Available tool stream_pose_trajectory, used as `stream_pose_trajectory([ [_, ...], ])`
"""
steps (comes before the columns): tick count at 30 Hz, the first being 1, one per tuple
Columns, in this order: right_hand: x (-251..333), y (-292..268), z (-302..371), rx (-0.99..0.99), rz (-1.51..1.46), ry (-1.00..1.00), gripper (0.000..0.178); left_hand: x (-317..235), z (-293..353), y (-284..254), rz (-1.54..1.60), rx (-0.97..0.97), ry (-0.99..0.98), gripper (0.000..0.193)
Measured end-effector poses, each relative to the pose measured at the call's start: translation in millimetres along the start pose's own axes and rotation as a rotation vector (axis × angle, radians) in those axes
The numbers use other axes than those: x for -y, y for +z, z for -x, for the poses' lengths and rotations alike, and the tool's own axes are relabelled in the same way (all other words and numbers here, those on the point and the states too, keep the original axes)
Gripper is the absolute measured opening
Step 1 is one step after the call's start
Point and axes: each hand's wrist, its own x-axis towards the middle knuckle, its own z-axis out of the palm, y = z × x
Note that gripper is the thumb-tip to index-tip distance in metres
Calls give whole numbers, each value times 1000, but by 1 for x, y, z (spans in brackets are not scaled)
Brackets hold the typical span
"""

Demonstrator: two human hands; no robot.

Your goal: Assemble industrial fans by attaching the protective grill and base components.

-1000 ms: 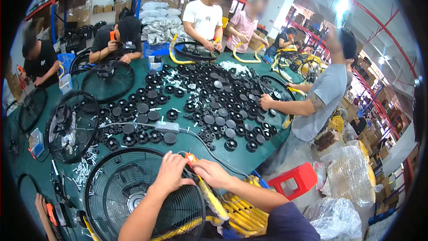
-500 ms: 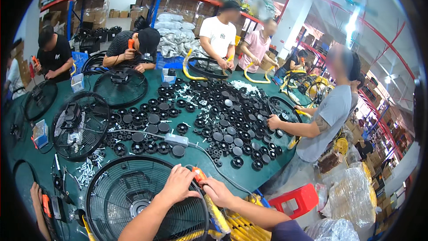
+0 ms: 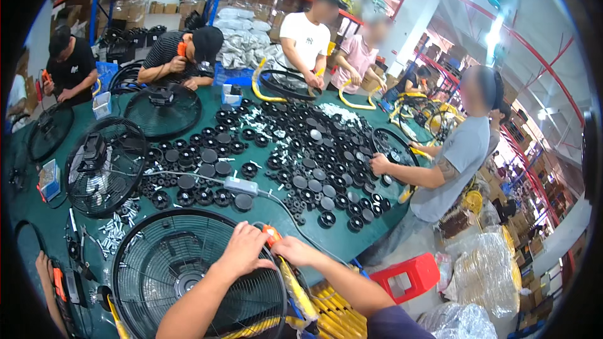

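Observation:
A round black fan guard [image 3: 160, 257] lies on the table in front of me, with a grey hub [image 3: 187, 285] at its middle. My left hand [image 3: 242, 250] is curled over the right part of its rim, thumb and fingers on either side. Beside it, my right hand [image 3: 294, 251] is closed round an orange power screwdriver [image 3: 272, 235], mostly hidden by the fingers. Its tip cannot be made out. Below my right hand, a yellow tube [image 3: 296, 290] in clear wrap runs along the guard's right edge.
Black round knobs [image 3: 314, 185] and loose screws [image 3: 118, 229] cover much of the green table [image 3: 188, 103]. A grey cable with an inline box [image 3: 240, 186] crosses it. Other people work around the table; one person's hand [image 3: 44, 267] is at left. A red stool [image 3: 411, 276] stands right.
The whole view has shifted slightly, so the scene sits further left. Both my hands stay at the same part of the guard's rim, the screwdriver still in my right hand.

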Motion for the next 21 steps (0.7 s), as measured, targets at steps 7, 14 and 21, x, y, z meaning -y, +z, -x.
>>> stream_pose_trajectory([
  [7, 73, 19, 25, -647, 193, -383, 32, 0, 10, -3, 54, -52, 11, 78],
  [14, 10, -9, -32, 168, 330, -168, 26, 6, 7, 1, -1, -47, -27, 80],
  [21, 60, 18, 25, -530, 138, -322, 18, 5, 6, 2, 52, -61, 11, 79],
])
